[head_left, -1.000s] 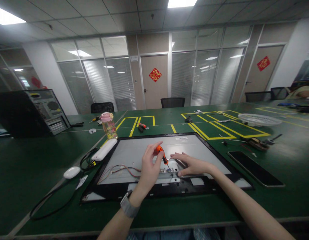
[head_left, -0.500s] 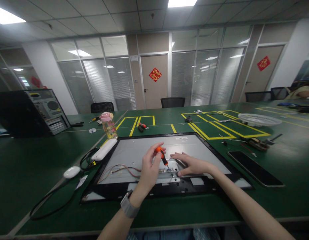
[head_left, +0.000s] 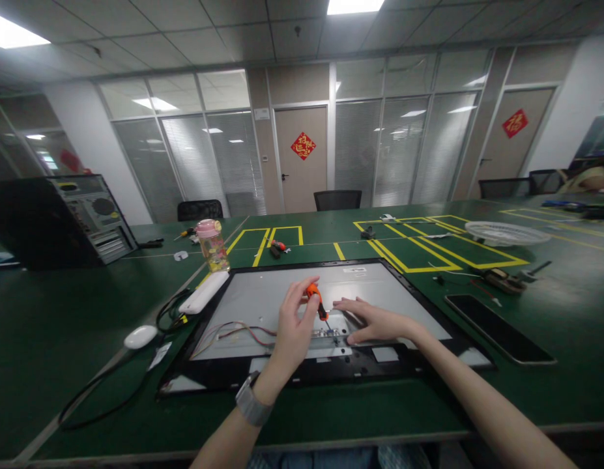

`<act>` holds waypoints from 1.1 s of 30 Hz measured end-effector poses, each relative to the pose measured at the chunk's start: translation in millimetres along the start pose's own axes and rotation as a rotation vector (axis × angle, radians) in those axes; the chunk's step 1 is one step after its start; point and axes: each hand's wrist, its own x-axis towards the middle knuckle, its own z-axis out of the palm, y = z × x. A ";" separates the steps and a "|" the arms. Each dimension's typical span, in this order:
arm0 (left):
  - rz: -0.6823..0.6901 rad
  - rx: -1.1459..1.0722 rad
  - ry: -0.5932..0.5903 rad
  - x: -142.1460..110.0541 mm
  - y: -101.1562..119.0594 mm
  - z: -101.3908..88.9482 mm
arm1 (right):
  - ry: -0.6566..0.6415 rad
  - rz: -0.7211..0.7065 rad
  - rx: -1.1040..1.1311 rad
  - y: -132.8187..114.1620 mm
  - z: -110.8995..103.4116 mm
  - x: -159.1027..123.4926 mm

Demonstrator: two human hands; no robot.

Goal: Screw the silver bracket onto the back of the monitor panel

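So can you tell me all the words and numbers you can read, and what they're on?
"福": red sign on the right-hand door.
Gold characters on the middle door's red diamond: too blurred to read surely.
White label on the panel: too small.
White plate beside the middle door: too small.

Lit coolly and rather dimly from overhead by ceiling panels (head_left: pixel 355 6), burnt out to flat white and mirrored as streaks in the glass partitions (head_left: pixel 404 146), with pale glare on the grey metal panel (head_left: pixel 348 290) and a dull sheen across the right of the green table (head_left: pixel 570 286). Hazy and soft, too much so to resolve small parts by the tip of the screwdriver (head_left: pixel 322 309); stretched toward the edges, slanting the computer case (head_left: pixel 25 221) at left.
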 end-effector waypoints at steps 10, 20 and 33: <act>0.101 0.059 -0.027 -0.7 0.6 -0.6 | 0.019 -0.016 0.001 4.2 1.5 0.7; 0.115 0.080 0.013 -0.9 0.8 -1.5 | 0.006 -0.006 0.003 2.0 0.3 0.7; 0.056 -0.001 0.016 -0.5 3.9 -1.0 | 0.010 0.000 -0.002 2.5 0.9 0.3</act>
